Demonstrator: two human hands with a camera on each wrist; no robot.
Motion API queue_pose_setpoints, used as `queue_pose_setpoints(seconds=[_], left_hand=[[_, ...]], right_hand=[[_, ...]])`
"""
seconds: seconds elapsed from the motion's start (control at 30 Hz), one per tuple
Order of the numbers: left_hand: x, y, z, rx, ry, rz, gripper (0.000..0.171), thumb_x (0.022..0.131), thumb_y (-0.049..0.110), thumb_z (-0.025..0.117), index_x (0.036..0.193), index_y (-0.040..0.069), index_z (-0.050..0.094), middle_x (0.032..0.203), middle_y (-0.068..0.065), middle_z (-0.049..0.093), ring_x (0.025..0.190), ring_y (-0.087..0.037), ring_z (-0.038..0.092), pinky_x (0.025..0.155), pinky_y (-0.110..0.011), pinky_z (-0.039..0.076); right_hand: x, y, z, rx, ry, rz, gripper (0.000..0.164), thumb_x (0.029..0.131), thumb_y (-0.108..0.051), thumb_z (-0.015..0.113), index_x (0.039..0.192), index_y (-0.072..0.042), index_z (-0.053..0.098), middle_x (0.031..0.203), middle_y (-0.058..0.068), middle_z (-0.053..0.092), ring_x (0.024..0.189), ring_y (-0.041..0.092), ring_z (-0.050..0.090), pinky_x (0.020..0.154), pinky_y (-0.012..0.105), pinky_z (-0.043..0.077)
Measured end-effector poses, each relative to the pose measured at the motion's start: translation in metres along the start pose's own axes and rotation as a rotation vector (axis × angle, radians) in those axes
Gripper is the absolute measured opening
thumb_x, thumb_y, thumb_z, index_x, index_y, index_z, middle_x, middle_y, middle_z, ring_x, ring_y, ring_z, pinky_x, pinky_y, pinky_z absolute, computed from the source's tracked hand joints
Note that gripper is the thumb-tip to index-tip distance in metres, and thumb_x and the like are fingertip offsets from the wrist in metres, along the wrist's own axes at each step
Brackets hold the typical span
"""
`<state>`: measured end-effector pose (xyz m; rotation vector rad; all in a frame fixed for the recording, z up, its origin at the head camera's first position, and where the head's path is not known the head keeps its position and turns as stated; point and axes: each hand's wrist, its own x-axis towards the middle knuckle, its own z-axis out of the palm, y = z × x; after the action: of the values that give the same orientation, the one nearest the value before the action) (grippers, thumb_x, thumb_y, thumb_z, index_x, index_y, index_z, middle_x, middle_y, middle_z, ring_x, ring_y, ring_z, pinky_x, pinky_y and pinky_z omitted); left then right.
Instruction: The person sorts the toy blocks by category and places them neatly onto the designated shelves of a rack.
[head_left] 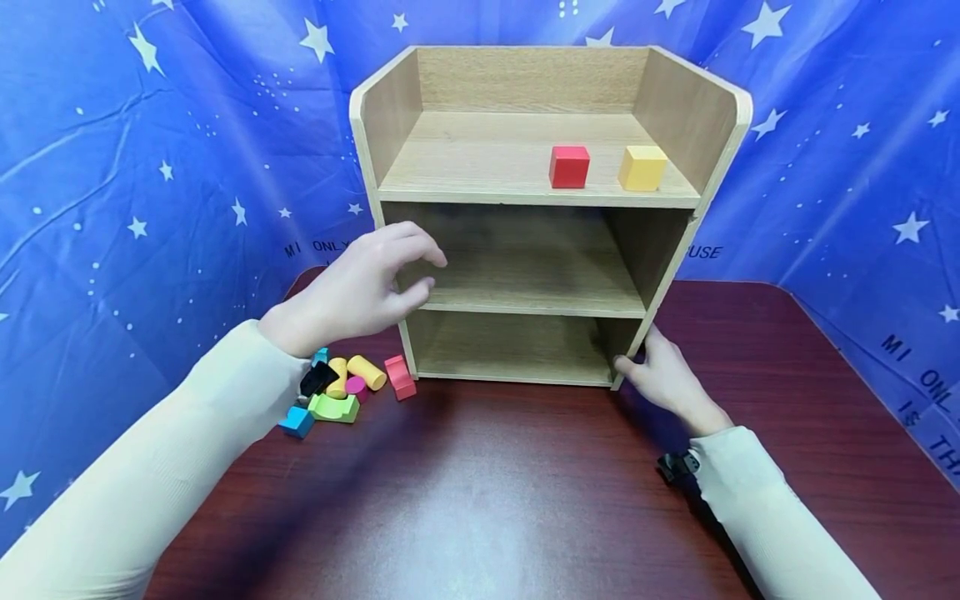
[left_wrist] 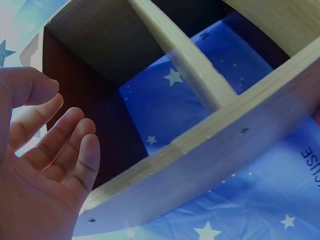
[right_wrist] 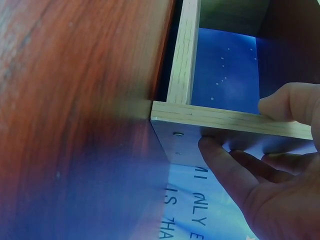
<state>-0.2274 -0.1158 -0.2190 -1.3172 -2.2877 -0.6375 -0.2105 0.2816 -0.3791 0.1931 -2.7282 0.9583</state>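
Observation:
A small wooden shelf unit [head_left: 525, 300] with three levels stands on the dark red table. My right hand [head_left: 663, 375] grips the lower front edge of its right side panel [right_wrist: 230, 120], thumb on the inner side and fingers along the outside. In front of the left side panel hangs my left hand [head_left: 367, 279], fingers loosely bent and nothing between them. The left wrist view also shows that hand [left_wrist: 50, 160] with bare fingers beside the shelf's side. On the top level sit a red cube [head_left: 569, 167] and a yellow cube [head_left: 642, 168].
Left of the shelf lies a small pile of toy blocks: yellow cylinders [head_left: 367, 372], a green arch block [head_left: 333, 408], a blue block [head_left: 297, 422], a magenta piece [head_left: 357, 388] and a red arch block [head_left: 401, 377]. A blue star-patterned curtain [head_left: 187, 167] hangs behind the table [head_left: 465, 492].

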Motion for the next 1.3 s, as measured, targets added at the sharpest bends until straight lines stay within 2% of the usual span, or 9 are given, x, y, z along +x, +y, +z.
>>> queue_pose_setpoints(seconds=[0.1,0.23,0.37,0.6,0.8,1.3], left_hand=[[-0.008,-0.002,0.001,-0.001,-0.022,-0.039,0.018,0.085,0.006,0.062,0.103,0.009,0.064,0.103,-0.001,0.060,0.078,-0.013,0.050,0.063,-0.028,0.044],[-0.021,-0.006,0.002,0.002,-0.025,-0.068,0.019,0.085,0.006,0.062,0.103,0.009,0.065,0.103,-0.001,0.061,0.076,-0.016,0.054,0.065,-0.029,0.045],[-0.032,-0.011,0.004,0.020,-0.008,-0.067,0.019,0.084,0.005,0.061,0.102,0.009,0.065,0.101,-0.002,0.062,0.083,-0.018,0.056,0.071,-0.030,0.045],[-0.049,-0.017,0.009,0.028,-0.032,-0.108,0.019,0.083,0.005,0.063,0.101,0.007,0.066,0.100,-0.003,0.062,0.091,-0.017,0.057,0.078,-0.034,0.048],[-0.064,-0.024,0.013,0.047,-0.035,-0.129,0.019,0.083,0.008,0.064,0.102,0.008,0.066,0.102,0.000,0.063,0.096,-0.016,0.057,0.085,-0.037,0.047],[-0.108,-0.043,0.018,0.074,-0.007,-0.233,0.022,0.082,0.006,0.068,0.103,0.011,0.065,0.104,0.002,0.062,0.097,-0.017,0.058,0.084,-0.039,0.048]], right_hand=[[0.000,-0.001,0.000,0.002,-0.004,0.003,0.043,0.082,-0.008,0.062,0.120,0.002,0.045,0.097,0.022,0.064,0.097,0.036,0.058,0.085,0.048,0.042],[0.000,-0.002,-0.001,0.001,-0.010,0.007,0.041,0.082,-0.009,0.062,0.119,0.001,0.045,0.096,0.020,0.064,0.096,0.036,0.058,0.084,0.048,0.043],[0.000,-0.002,-0.001,-0.004,-0.010,0.009,0.042,0.082,-0.009,0.063,0.119,0.001,0.045,0.097,0.020,0.064,0.097,0.035,0.058,0.084,0.048,0.042],[0.000,-0.001,-0.001,0.009,-0.016,0.019,0.043,0.083,-0.010,0.063,0.121,0.001,0.045,0.098,0.020,0.064,0.097,0.034,0.058,0.085,0.047,0.042],[0.000,0.002,0.000,0.002,-0.008,0.013,0.044,0.083,-0.010,0.063,0.121,0.000,0.044,0.097,0.020,0.064,0.096,0.034,0.058,0.085,0.047,0.043],[0.001,0.002,0.001,0.013,-0.008,0.004,0.046,0.083,-0.009,0.063,0.124,0.000,0.044,0.099,0.021,0.064,0.100,0.036,0.057,0.086,0.049,0.042]])
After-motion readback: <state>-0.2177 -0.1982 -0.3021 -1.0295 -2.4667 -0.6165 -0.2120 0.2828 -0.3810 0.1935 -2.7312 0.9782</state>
